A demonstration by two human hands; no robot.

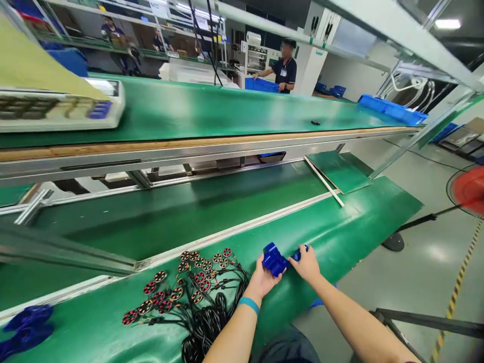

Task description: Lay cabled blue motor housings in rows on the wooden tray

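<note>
My left hand (pixel 261 279) is closed around a blue plastic part (pixel 274 259) just above the green bench (pixel 340 227). A teal band circles that wrist. My right hand (pixel 307 264) touches the same part from the right, with its fingers curled on a small blue piece (pixel 298 253). To the left of both hands lies a cluster of small round motors (pixel 181 282) with red and copper windings, and their black cables (pixel 206 322) trail toward me.
More blue parts (pixel 24 322) lie at the bench's far left. A conveyor belt (pixel 212 111) runs behind, with a white device (pixel 56 108) on it. A person stands at blue bins (pixel 260 84) across the line. A red fan (pixel 469 191) stands on the floor at right.
</note>
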